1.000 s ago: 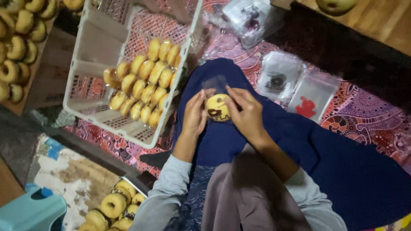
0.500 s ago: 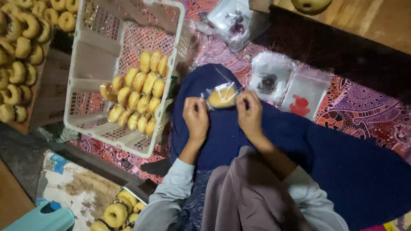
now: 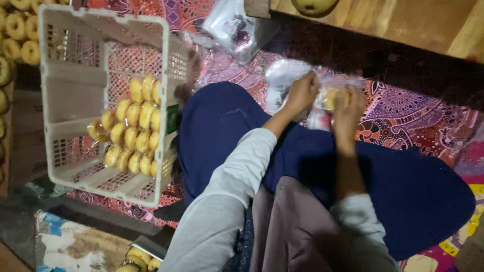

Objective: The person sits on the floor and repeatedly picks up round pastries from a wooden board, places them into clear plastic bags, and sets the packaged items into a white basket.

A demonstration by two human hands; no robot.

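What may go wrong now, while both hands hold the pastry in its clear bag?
The left hand and right hand hold the bagged pastry above the patterned mat, unsupported; it might slip. A tight grip could crush it. The crate of pastries lies close by the knee and could be bumped.

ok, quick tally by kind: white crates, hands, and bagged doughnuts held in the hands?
White crate: 1
Hands: 2, left hand and right hand
Bagged doughnut, held between both hands: 1
Total: 4
The loose doughnuts in the crate are packed too tightly to count exactly.
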